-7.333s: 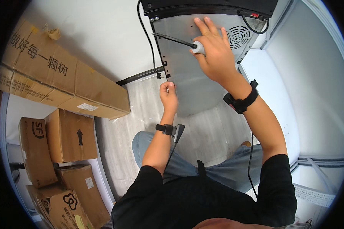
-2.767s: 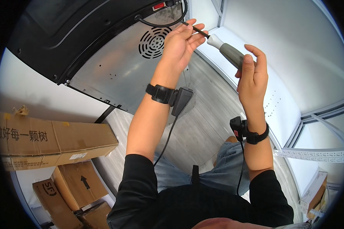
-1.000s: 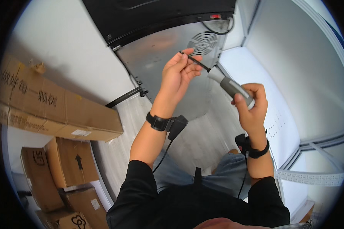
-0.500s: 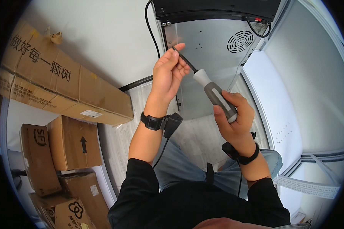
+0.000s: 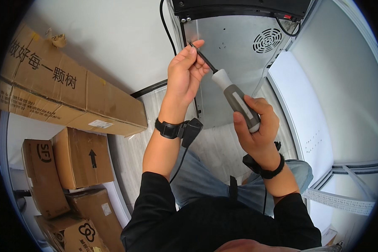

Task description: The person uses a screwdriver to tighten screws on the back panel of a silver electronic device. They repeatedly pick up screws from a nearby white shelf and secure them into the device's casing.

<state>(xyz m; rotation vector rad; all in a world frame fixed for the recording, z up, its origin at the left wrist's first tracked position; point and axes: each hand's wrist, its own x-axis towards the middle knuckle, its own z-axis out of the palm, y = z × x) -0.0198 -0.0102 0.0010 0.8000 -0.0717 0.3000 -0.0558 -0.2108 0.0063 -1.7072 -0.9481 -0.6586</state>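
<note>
My right hand [image 5: 261, 132] is wrapped round the grey handle of a large screwdriver [image 5: 236, 97], thumb laid along its side. The black shaft slants away up and to the left. Near its tip, the fingers of my left hand [image 5: 184, 75] close on the shaft in a pinch. A tiny piece seems to sit at the tip, too small to make out. Both hands are in front of a grey metal panel [image 5: 227, 50], the tip close to its upper left edge. Whether the tip touches the panel I cannot tell.
The panel has a round slotted vent [image 5: 267, 40] and a black housing [image 5: 239, 7] above it. A black cable [image 5: 165, 27] hangs at its left. Cardboard boxes [image 5: 84, 157] are stacked on the left. A white ledge [image 5: 300, 101] runs along the right.
Both hands and the screwdriver have shifted slightly farther away, bringing the tip a little higher in view. The grips look the same, and the view itself has moved a little.
</note>
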